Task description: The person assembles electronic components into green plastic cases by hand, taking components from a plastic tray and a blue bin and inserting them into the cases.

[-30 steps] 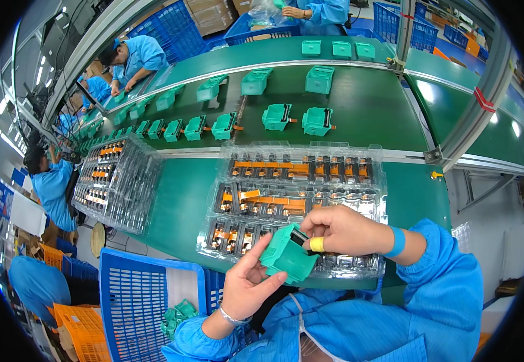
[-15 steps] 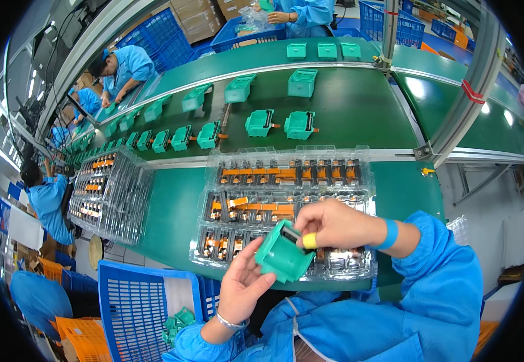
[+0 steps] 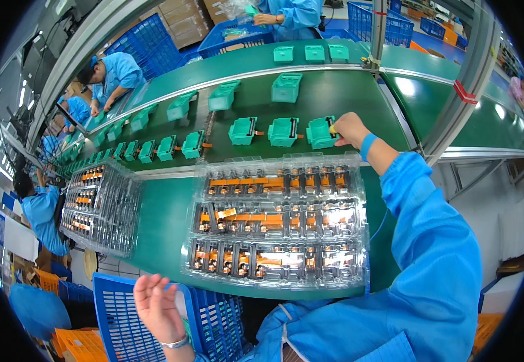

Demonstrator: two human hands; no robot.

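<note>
Green box (image 3: 320,132), one: on the dark green belt (image 3: 364,90), at the right-hand end of the front row. Half a second ago it was held by both hands above the clear trays (image 3: 277,283); it has since crossed to the belt, and the row has gained a third box at this end.

Right hand (image 3: 351,130), one, with yellow finger cover: arm stretched forward, fingers curled and closed on the box's right edge. Whether the box bears fully on the belt or is partly carried is hard to tell, as the hand covers that side.

Left hand (image 3: 158,308), one, with bracelet: off the box now, loosely open, fingers slightly bent, nothing held; above the blue basket (image 3: 108,283).

Neighbouring boxes, two: a middle one (image 3: 283,131) just beside the held box, and a left one (image 3: 243,130) beyond it; each has a black strip and an orange tab on its right side.

Clear trays: on the table, filled with black parts and orange ribbons.

Standing, in judgement: the two-handed work on this piece looks finished, with placing in line nearly so.
</note>
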